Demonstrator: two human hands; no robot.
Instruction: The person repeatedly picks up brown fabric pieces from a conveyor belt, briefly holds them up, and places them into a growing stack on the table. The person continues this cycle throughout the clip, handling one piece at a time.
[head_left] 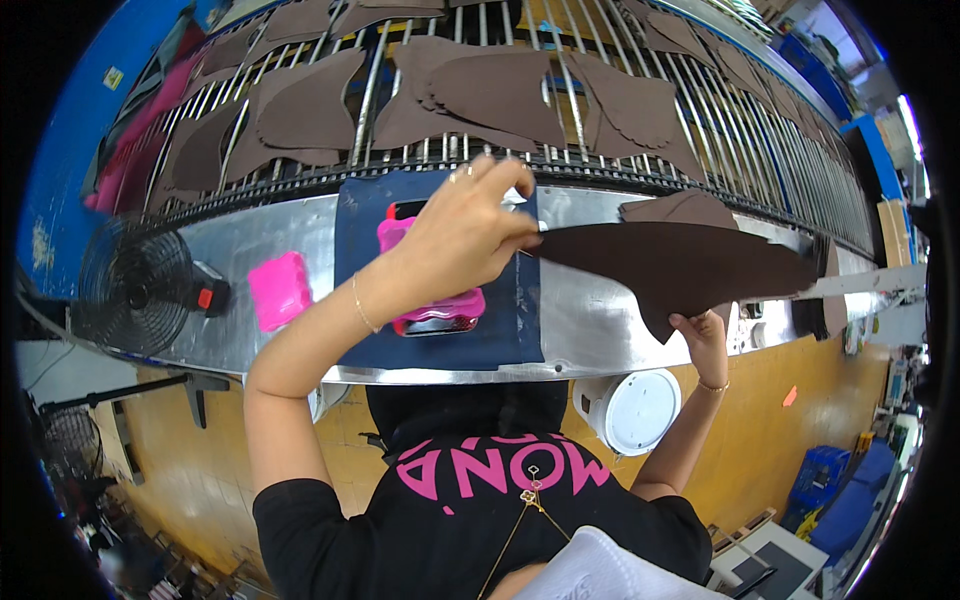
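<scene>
Metal table (585,330), brown piece (675,262) in right hand (706,345)

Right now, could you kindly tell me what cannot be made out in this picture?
All in the head view:
- Pink and black object: its middle is hidden by the left forearm.
- Right hand: some fingers are hidden behind the brown piece it holds.
- Brown pieces behind: their lower part is covered by the held piece.
- White thing at the left hand: too small to identify.
</scene>
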